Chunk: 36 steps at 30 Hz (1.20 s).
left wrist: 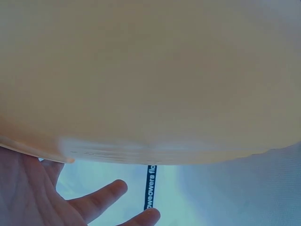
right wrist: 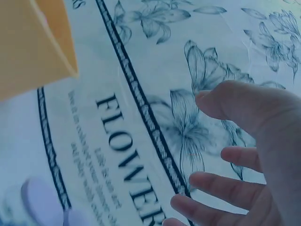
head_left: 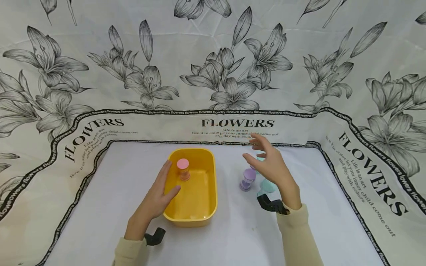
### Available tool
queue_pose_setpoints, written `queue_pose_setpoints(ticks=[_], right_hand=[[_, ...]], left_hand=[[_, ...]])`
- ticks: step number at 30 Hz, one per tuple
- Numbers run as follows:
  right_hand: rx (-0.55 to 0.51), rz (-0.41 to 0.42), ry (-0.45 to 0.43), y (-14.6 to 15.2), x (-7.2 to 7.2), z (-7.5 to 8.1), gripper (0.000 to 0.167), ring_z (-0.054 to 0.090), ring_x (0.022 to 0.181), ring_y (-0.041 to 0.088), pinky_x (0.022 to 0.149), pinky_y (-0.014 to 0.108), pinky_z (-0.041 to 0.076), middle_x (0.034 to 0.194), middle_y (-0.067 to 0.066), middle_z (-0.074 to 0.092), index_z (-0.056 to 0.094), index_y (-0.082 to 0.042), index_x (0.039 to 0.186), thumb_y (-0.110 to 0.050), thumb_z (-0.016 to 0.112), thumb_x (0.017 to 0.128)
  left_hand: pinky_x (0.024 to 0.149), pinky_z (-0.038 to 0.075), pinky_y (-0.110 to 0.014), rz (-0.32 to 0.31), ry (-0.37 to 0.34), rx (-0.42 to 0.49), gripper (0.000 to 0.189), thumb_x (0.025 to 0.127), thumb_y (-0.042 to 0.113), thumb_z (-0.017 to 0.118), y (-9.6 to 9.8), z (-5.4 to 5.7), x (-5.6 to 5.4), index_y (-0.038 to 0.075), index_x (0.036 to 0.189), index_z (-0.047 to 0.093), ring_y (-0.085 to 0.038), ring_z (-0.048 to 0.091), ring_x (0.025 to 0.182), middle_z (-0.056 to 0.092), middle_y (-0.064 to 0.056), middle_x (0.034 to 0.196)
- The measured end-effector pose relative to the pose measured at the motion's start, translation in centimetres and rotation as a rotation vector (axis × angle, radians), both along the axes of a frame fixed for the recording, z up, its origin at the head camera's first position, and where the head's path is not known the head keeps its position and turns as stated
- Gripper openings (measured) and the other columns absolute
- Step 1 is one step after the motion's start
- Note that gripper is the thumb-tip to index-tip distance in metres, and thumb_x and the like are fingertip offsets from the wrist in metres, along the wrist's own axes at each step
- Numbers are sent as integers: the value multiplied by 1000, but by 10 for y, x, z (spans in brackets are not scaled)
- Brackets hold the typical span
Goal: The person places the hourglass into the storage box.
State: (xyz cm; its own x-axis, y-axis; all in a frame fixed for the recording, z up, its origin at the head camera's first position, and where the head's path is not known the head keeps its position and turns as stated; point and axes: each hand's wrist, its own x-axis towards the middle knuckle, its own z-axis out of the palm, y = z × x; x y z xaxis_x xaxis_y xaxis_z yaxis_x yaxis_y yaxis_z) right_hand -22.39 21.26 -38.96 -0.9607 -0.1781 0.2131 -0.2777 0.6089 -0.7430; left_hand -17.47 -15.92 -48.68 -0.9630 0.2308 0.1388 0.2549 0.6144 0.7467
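Two hands are in the head view, well apart from each other. The left hand [head_left: 154, 197], with straight fingers, touches the left rim of the yellow bin [head_left: 198, 194], which is at the centre of the frame. Inside the bin, in its upper left part, stands a pink sand timer [head_left: 183, 170]. Right of centre, the right hand [head_left: 271, 164], its fingers parted, is near a purple sand timer [head_left: 247, 180] and partly hidden turquoise pieces [head_left: 268, 186].

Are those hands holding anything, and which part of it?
The right hand holds nothing. The left hand is spread at the left edge of the yellow bin, with no clear grip on it.
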Motion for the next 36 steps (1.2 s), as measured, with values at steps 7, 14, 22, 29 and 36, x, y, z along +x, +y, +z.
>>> queue_pose_setpoints(ticks=[7,14,22,29,36], right_hand=[[95,-219,33,45,55,-31,71,52,132,43,101,60,51,152,22,50,42,-3,154,-34,72,97],[109,-332,18,61,89,-69,65,59,123,43,93,59,56,143,23,58,50,-2,147,-35,73,96],[-49,-394,-108,60,91,-99,61,66,120,37,84,15,52,135,17,65,54,-7,144,-38,74,95],[-209,-393,-168,52,86,-110,55,64,120,33,84,10,51,135,15,63,58,-6,138,-34,77,94],[-191,-392,-184,51,80,-120,56,66,118,37,79,13,52,132,20,63,57,-4,137,-31,78,93]], left_hand=[[126,17,-62,-9,-1,-15,86,103,45,57,0,1,2,16,167,8,-35,15,160,6,-7,175],[126,16,-62,-12,-11,-35,86,103,45,56,-1,3,3,16,167,7,-36,14,160,4,-7,175],[125,18,-64,-31,10,-63,86,103,48,56,-1,5,-1,14,167,10,-38,15,159,4,-9,175],[124,19,-65,-44,26,-86,87,103,50,55,-2,4,-3,13,167,9,-39,15,159,3,-9,175],[124,18,-65,-50,2,-75,90,103,52,55,-1,3,-1,12,167,6,-38,13,159,2,-9,175]])
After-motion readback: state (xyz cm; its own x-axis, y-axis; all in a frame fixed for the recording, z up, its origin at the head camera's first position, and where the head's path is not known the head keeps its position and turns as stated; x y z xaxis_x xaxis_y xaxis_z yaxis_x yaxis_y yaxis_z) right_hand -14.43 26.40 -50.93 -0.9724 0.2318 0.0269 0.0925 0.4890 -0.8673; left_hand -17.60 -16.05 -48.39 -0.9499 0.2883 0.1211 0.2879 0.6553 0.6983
